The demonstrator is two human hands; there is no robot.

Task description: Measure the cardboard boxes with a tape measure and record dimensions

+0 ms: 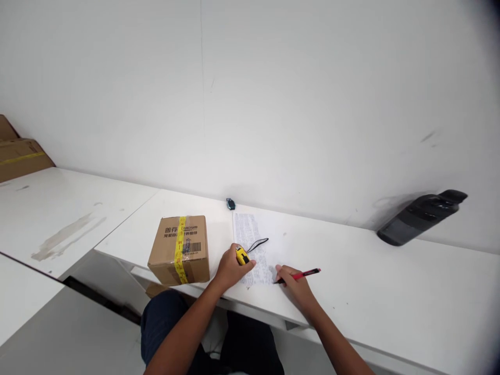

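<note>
My left hand [230, 268] is closed round a small yellow and black tape measure [242, 255], whose black wrist strap [258, 243] loops out over a sheet of paper [250, 232] covered in writing. My right hand [292, 284] grips a red pen [302, 274] with its tip on the lower right part of that sheet. A brown cardboard box [180, 250] sealed with yellow tape stands just left of my left hand, near the front edge of the white table [371, 281].
A small dark teal object [230, 203] lies by the wall behind the paper. A black scanner-like device [420, 216] leans against the wall at the right. More brown boxes [19, 156] sit at far left on an adjoining white table [66, 208].
</note>
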